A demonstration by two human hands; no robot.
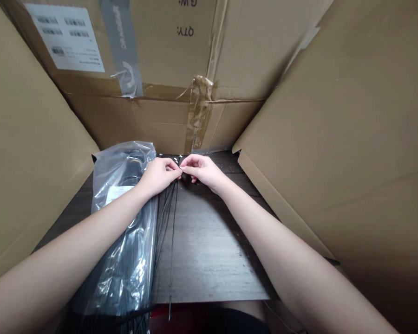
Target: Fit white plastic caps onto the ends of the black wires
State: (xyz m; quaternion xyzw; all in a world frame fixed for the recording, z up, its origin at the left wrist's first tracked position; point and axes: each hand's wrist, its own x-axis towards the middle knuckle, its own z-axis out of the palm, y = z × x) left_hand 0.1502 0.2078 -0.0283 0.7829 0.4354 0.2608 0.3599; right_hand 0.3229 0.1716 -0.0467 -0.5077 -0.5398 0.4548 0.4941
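Note:
Both hands meet near the back of the dark table. My left hand is closed in a pinch on thin black cables, which hang down toward the front edge. Fingertips of my right hand pinch a tiny light-coloured piece at the cable end, touching the left fingertips. Beneath my left forearm lies a clear plastic bag filled with black cables, with a white label on it. Small whitish tips show just behind the hands.
Cardboard walls stand at the left, the back and the right. The back one carries a printed label and tape. Something red shows below the table's front edge.

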